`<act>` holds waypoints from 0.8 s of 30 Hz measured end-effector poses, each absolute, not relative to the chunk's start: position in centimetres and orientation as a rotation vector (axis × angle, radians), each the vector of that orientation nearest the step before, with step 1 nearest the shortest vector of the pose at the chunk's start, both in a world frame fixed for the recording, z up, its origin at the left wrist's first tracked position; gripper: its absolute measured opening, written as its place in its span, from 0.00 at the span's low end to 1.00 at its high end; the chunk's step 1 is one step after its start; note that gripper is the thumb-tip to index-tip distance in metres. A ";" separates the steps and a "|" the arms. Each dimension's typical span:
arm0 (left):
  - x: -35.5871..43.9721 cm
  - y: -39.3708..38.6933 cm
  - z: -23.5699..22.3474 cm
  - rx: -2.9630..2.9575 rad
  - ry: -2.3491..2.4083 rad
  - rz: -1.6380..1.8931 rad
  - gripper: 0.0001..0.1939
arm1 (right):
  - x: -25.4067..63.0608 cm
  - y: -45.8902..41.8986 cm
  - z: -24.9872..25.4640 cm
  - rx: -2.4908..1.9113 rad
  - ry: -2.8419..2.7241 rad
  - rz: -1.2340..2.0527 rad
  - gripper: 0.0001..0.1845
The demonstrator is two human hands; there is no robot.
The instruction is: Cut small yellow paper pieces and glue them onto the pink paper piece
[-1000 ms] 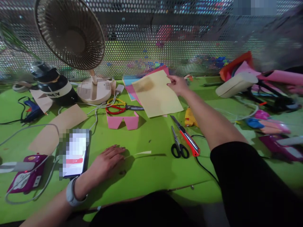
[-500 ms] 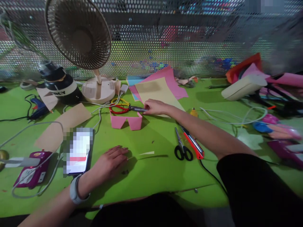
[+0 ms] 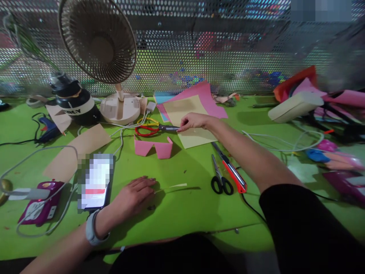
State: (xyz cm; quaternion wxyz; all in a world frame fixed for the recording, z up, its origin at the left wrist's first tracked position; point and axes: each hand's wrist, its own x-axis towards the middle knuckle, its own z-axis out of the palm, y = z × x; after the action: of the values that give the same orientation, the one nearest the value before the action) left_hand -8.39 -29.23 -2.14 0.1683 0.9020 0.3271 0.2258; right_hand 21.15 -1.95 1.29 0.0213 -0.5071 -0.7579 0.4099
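Note:
My right hand reaches across the table with thumb and fingers pinched at the blade tip of large scissors, one handle red and one yellow. The hand lies over a pale yellow paper sheet. Just in front of the scissors stands a folded pink pair of paper glasses. My left hand, wearing a grey wristband, rests low above the table, its fingers closed on the end of a thin yellow paper strip. Its thumb is mostly hidden.
A phone lies left of my left hand. Black-handled scissors and a red cutter-like tool with a cord lie under my right forearm. A fan, a black bottle and white cables stand behind. Pink paper lies at the back.
My right hand has shifted slightly right at the scissors' tip. The yellow sheet's near corner now shows below it. My left hand keeps its place, and the view has drifted slightly.

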 end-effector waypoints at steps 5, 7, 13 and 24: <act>-8.5 -29.2 -2.3 2.563 0.944 0.633 0.10 | 22.1 -1.6 1.7 -1.596 -2.340 1.175 0.27; -8.5 -29.2 -2.2 2.561 0.959 0.659 0.10 | 22.2 -2.8 2.4 -1.580 -2.298 1.008 0.29; -8.3 -29.2 -1.4 2.568 1.034 0.736 0.12 | 20.0 -14.1 4.8 -1.091 -2.406 1.181 0.29; -8.9 -29.0 -0.6 2.438 1.071 0.713 0.15 | 19.7 -23.8 2.0 -1.005 -2.452 1.351 0.28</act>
State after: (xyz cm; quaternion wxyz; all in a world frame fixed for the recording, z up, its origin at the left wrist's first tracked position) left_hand -8.91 -29.02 -0.64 0.1911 0.8682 0.3812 0.2539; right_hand 19.73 -23.80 2.05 0.0834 -0.3368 -0.8214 0.4528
